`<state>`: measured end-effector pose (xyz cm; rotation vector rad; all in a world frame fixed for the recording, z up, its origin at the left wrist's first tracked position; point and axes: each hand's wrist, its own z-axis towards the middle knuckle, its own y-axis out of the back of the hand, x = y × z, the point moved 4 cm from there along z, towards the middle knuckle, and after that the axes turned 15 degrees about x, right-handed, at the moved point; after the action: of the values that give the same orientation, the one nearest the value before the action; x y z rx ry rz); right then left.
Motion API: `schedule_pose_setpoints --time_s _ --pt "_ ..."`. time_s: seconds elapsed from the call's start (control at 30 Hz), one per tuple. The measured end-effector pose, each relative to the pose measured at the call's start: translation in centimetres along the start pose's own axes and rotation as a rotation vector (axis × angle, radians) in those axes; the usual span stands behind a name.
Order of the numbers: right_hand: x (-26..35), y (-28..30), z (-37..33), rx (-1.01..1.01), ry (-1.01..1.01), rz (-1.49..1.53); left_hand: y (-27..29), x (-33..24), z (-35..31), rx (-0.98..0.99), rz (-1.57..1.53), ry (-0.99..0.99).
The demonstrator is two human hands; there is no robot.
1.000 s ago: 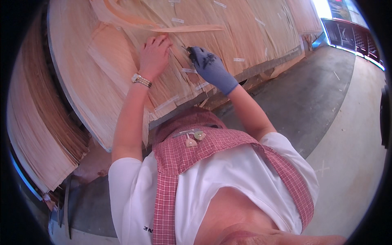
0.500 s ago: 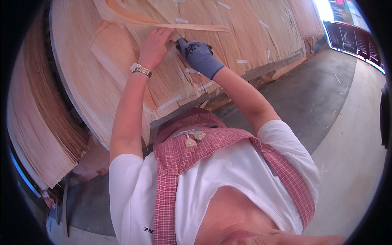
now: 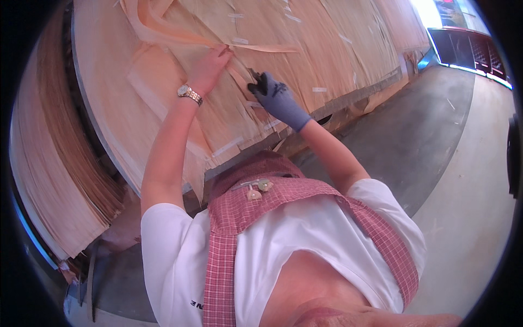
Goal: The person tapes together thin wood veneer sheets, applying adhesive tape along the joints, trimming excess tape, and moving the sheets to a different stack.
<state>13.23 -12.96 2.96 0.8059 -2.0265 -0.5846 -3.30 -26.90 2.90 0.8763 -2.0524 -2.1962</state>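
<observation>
My left hand (image 3: 210,71), bare with a wristwatch (image 3: 189,94), is closed with its fingertips pinched at the end of a narrow wood veneer strip (image 3: 238,79). That strip slants down toward my right hand (image 3: 277,99), which wears a grey-blue glove with dark fingertips. The gloved fingers are curled in just above the sheet; whatever they hold is too dark and small to name. Both hands are over a broad wood veneer sheet (image 3: 321,60) with cracks and short pale tape pieces (image 3: 320,89). Beyond my left hand, a longer loose veneer strip (image 3: 267,48) lies across it.
A thick stack of veneer sheets (image 3: 65,180) stands at the left, beyond a dark gap. The sheet's near edge (image 3: 376,84) runs close to my apron (image 3: 261,201). Grey floor (image 3: 403,131) lies to the right, with a dark panelled object (image 3: 471,52) at the far right.
My right hand has moved away from my left, toward me and slightly right. A narrow strip now shows between the hands. My left hand has shifted only a little.
</observation>
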Motion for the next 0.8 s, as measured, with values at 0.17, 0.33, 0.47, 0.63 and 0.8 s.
schedule_pose_setpoints --time_s 0.17,0.33,0.47,0.63,0.8 --pt "0.9 -1.1 0.9 -0.011 -0.079 -0.035 0.9 0.2 1.6 0.128 0.059 -0.021" --pt "1.3 -1.0 0.5 -0.035 -0.066 -0.034 2.0 1.4 2.6 0.275 0.107 -0.037" --pt "0.6 -1.4 0.7 -0.081 -0.053 -0.042 4.4 3.6 2.8 0.067 0.216 -0.046" --pt "1.0 -0.6 0.1 -0.075 -0.017 -0.031 4.6 2.6 1.9 0.223 0.191 -0.059" --pt "1.3 -0.9 0.4 -0.078 -0.003 -0.049 7.6 10.4 0.1 0.045 0.446 0.284"
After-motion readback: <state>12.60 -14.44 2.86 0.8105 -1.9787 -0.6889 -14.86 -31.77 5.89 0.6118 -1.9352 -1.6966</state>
